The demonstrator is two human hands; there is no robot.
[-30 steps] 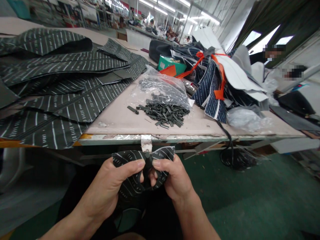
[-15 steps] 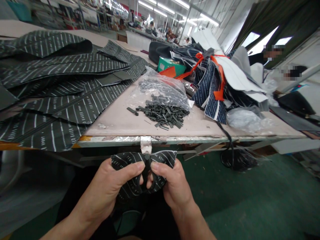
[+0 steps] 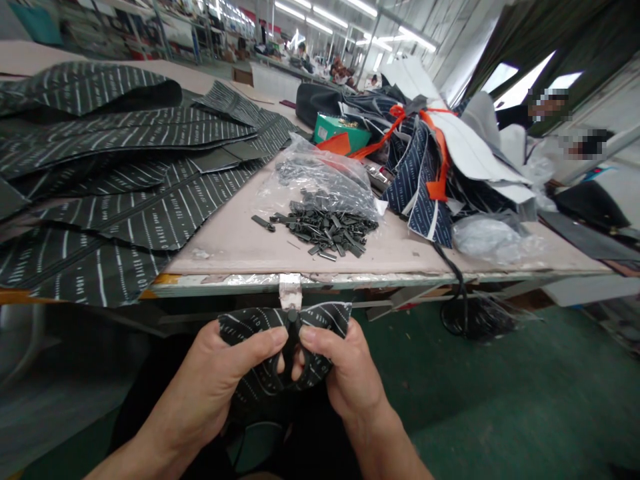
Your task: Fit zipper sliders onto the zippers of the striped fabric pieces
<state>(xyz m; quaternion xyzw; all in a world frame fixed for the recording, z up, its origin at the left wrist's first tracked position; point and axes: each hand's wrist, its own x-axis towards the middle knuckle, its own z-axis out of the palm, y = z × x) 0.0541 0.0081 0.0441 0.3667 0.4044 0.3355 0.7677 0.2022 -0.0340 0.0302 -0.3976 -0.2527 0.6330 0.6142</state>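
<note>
Just below the table edge, my left hand [image 3: 217,363] and my right hand [image 3: 350,367] are both closed on one dark fabric panel [image 3: 250,323] printed with white stripes and lettering. Each thumb presses on one side of a dark zipper strip that runs down its middle, and fingertips show in the gap between. Between the thumb tips, a small dark piece [image 3: 293,316], seemingly a zipper slider, sits at the lower end of a whitish metal bracket [image 3: 291,288] fixed to the edge. Whether the zipper teeth run through it cannot be made out.
On the table [image 3: 225,247] a clear plastic bag [image 3: 325,163] spills a heap of dark zipper sliders [image 3: 333,230]. Striped dark panels [image 3: 130,143] are piled left. Navy striped pieces [image 3: 419,177] tied with an orange strip [image 3: 440,160] lie right, near a green box [image 3: 343,133].
Both hands keep their grip on the fabric panel and have hardly moved. The whole view has shifted very slightly.
</note>
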